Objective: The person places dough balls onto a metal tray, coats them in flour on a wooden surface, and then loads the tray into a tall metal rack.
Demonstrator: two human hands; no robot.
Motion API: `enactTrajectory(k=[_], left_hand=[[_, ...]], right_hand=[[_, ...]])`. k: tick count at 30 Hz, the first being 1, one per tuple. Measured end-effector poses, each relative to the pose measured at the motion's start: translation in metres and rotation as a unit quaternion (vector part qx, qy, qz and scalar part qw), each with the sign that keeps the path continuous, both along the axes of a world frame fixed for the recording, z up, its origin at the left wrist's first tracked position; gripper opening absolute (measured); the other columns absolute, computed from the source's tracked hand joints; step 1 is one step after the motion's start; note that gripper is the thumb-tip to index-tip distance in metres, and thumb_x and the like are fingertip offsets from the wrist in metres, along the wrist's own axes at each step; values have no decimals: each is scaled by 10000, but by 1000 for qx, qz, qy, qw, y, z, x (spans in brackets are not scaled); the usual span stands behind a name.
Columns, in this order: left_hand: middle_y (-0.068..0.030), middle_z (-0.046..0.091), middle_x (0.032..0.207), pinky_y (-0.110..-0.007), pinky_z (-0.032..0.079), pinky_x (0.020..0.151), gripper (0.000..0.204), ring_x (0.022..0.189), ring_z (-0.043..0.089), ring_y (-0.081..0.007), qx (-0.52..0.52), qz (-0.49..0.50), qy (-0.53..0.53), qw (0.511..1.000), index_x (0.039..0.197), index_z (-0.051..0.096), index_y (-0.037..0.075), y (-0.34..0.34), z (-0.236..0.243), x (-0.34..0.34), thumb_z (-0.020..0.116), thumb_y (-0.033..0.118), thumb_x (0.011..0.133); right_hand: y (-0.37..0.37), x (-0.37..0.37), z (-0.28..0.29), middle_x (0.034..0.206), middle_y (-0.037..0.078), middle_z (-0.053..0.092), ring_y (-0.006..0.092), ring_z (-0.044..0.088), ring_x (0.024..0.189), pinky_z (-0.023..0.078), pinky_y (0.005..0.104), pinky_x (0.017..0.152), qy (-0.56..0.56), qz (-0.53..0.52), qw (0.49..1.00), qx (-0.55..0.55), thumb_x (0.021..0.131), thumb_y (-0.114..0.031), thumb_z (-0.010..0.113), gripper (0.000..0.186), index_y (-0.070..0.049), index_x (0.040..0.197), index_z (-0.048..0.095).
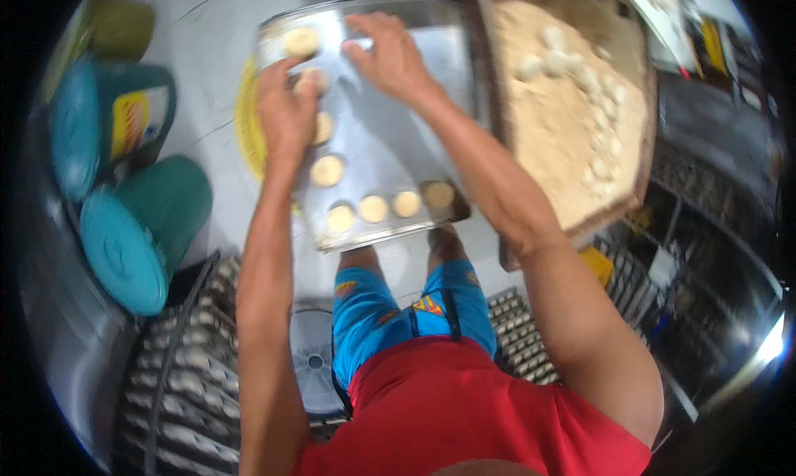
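Note:
A metal tray carries pale, round dough discs along its left side and near edge. At its upper left, my left hand has fingers curled around a dough disc that they partly hide. My right hand is over the tray’s upper middle, fingers bent and apart, with no object visible in them. Right of the tray, a wooden box holds tan powder and several small dough balls.
Two lidded teal bins stand at left. A yellow round object shows beside the tray. Metal racks flank my legs; a round grey object lies between them. A white surface with items is at upper right.

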State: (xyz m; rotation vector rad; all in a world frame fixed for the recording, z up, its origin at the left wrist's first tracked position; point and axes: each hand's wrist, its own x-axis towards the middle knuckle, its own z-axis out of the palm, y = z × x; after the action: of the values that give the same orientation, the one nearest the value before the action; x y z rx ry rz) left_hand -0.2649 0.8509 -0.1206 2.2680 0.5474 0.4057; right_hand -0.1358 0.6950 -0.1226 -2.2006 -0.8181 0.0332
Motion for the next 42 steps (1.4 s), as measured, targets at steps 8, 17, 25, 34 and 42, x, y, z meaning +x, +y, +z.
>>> enactTrajectory(k=[8,17,25,34,42], left_hand=[[-167,686,1236,-439,488,1048,344,1185,625,-346,-63,-237,-134,960,1202,694,50,-164,60,76,753,121,871],[-200,683,1125,-523,492,943,313,1036,662,-403,138,-364,87,917,1135,680,10,-267,66,159,736,199,892],[-135,659,1217,-460,536,949,360,1131,638,-367,79,-421,5,903,1177,661,55,-310,66,124,771,59,834],[-138,592,1413,-426,529,1049,511,1281,585,-356,123,-439,-16,890,1336,630,89,-320,46,84,740,22,842],[-197,513,1502,-467,444,1152,520,1363,516,-402,212,-395,-21,894,1428,548,37,-346,34,67,664,75,922]], right_hand=[[-255,37,72,1249,182,673,380,594,1209,449,465,1089,-54,-247,962,-100,904,-201,715,393,-17,1249,675],[-302,57,71,1053,193,663,390,600,1041,475,485,944,-5,-122,985,-121,823,-145,757,363,-19,1150,664],[-379,22,57,1151,140,653,349,620,1111,504,461,966,-32,-86,991,-99,846,-70,717,377,-49,1205,604],[-406,-6,36,1186,157,678,361,613,1175,491,447,1033,-123,-20,991,-50,890,-72,701,325,-36,1204,625],[-411,-26,43,1440,184,583,344,512,1385,401,450,1185,-61,-73,984,-149,962,-155,652,434,-43,1376,584]])
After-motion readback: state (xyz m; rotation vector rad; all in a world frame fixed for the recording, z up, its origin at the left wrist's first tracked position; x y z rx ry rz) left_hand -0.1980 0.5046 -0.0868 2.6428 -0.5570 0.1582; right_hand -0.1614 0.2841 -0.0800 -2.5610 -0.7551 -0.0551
